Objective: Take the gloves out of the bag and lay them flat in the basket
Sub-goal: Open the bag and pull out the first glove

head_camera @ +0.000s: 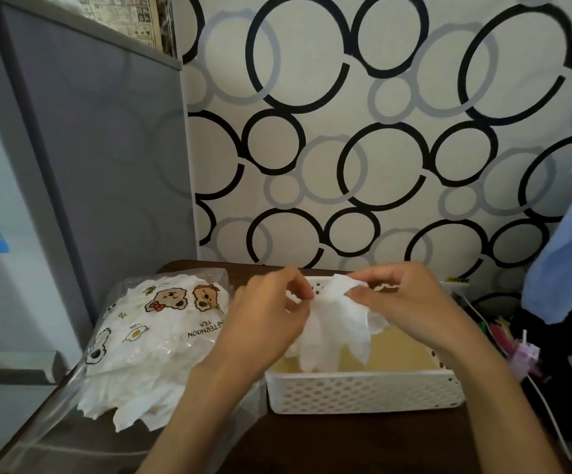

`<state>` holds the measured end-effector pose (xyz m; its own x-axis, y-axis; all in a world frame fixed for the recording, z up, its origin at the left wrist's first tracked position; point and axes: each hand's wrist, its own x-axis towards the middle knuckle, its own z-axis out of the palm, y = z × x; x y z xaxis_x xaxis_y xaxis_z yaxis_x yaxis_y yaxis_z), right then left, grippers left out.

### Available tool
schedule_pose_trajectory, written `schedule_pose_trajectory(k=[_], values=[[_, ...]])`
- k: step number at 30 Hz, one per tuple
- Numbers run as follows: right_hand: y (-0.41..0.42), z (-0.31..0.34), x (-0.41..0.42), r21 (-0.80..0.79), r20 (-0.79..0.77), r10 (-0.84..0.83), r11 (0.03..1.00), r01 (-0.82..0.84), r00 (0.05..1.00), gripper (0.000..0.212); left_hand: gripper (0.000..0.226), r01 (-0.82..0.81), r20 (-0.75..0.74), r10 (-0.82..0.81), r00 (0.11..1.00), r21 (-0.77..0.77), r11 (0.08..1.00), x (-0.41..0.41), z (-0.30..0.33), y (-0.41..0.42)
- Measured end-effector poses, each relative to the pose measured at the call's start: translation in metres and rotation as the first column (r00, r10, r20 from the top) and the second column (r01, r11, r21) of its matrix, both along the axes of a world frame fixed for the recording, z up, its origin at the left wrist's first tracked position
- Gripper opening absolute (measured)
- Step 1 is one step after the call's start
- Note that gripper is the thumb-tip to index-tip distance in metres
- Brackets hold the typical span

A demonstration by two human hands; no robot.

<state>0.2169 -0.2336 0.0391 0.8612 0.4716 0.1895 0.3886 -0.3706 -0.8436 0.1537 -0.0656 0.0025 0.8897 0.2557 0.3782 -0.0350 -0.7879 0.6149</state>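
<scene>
A thin white glove [335,330] hangs over the white perforated basket [363,391], its fingers pointing down toward the basket's tan floor. My left hand [270,319] pinches the glove's cuff on the left side. My right hand [404,299] pinches the cuff on the right, and the two hands hold it spread between them. Left of the basket lies a clear plastic bag [154,340] printed with cartoon bears and eggs, stuffed with several more white gloves whose fingers spill out at its near end.
Basket and bag sit on a dark brown table [346,443]. A grey fabric cabinet [99,172] stands at the left. The wall behind has black and grey circles. Blue cloth [568,254] hangs at the right, above colourful clutter [510,340] beside the basket.
</scene>
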Motion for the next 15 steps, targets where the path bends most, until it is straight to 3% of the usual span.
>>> schedule_pose_trajectory(k=[4,6,9,10,12,15], values=[[-0.016,0.001,0.008,-0.182,-0.032,-0.013,0.983,0.007,0.999,0.012,0.021,-0.027,-0.029,0.027,0.999,-0.009,1.0,0.003,-0.003,0.013],[-0.022,0.001,0.008,-0.186,-0.042,-0.019,0.982,0.011,0.999,0.005,0.025,-0.016,-0.054,0.017,0.998,0.021,1.0,0.002,-0.003,0.016],[-0.021,0.003,0.006,0.106,-0.105,-0.012,0.994,0.023,0.994,0.013,0.02,0.062,-0.085,-0.057,0.995,0.053,0.997,0.0,-0.003,0.013],[-0.018,0.004,0.006,0.219,-0.118,-0.034,0.974,0.059,0.992,0.016,0.017,0.095,-0.082,-0.095,0.992,-0.007,0.995,0.001,-0.003,0.011],[-0.007,-0.001,0.007,0.337,-0.127,-0.133,0.926,0.169,0.983,0.022,0.02,0.147,-0.053,-0.169,0.984,-0.286,0.947,0.002,-0.003,0.004],[0.009,-0.008,0.008,0.366,-0.171,-0.159,0.906,0.213,0.972,0.028,0.028,0.133,-0.009,-0.183,0.983,-0.65,0.748,0.008,0.002,-0.01]])
